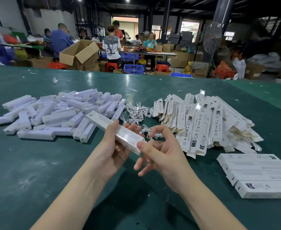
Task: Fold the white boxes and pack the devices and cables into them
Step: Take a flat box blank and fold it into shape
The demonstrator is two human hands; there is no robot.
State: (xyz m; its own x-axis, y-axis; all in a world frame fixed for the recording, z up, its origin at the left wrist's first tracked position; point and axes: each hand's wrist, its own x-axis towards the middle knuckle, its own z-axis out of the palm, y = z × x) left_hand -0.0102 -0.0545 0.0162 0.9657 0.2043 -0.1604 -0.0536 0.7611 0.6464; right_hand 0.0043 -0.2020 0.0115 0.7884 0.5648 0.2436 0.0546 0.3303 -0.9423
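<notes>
A heap of glossy white rectangular devices (60,113) lies left on the green table (36,171). The left hand (115,146) grips 1 long white carton box (116,131); the right hand (159,146) pinches a thin white cable (153,135). Flat unfolded boxes (203,123) pile right.
</notes>
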